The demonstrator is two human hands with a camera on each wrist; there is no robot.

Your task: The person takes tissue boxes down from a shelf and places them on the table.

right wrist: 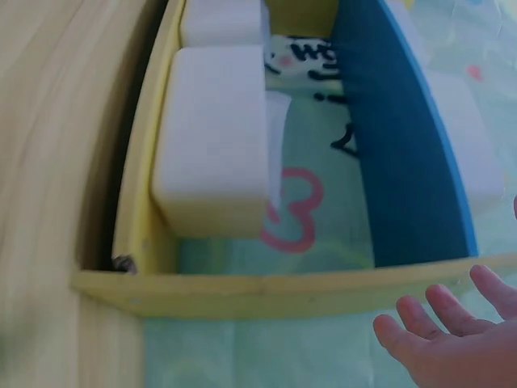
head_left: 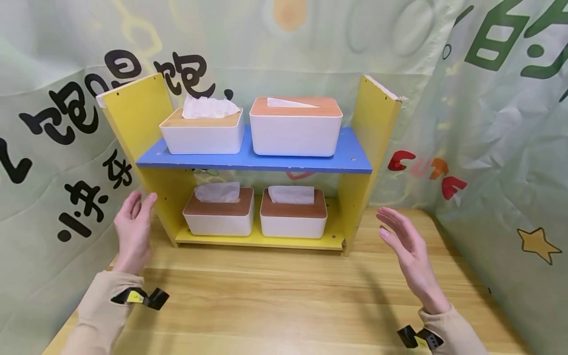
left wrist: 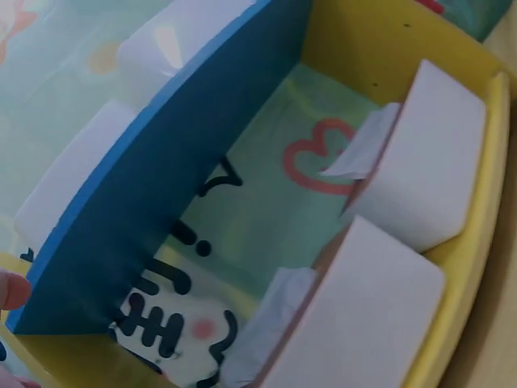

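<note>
A small shelf with yellow sides and a blue middle board [head_left: 248, 161] stands on the table. Two white tissue boxes with wooden lids sit on the blue board: a left one [head_left: 201, 140] with tissue bunched up and a taller right one [head_left: 295, 135]. Below, on the yellow bottom board [head_left: 266, 242], are a left tissue box [head_left: 219, 224] and a right tissue box [head_left: 294, 228], both with brown lids. My left hand [head_left: 133, 231] is raised beside the shelf's left side, holding nothing. To the right of the shelf my right hand [head_left: 412, 256] hovers, fingers extended and apart from it.
Wooden tabletop [head_left: 266, 296] lies in front of the shelf. A pale printed cloth [head_left: 501, 162] hangs behind and on both sides. Black camera mounts are strapped to the left wrist [head_left: 139, 297] and the right wrist [head_left: 420, 338].
</note>
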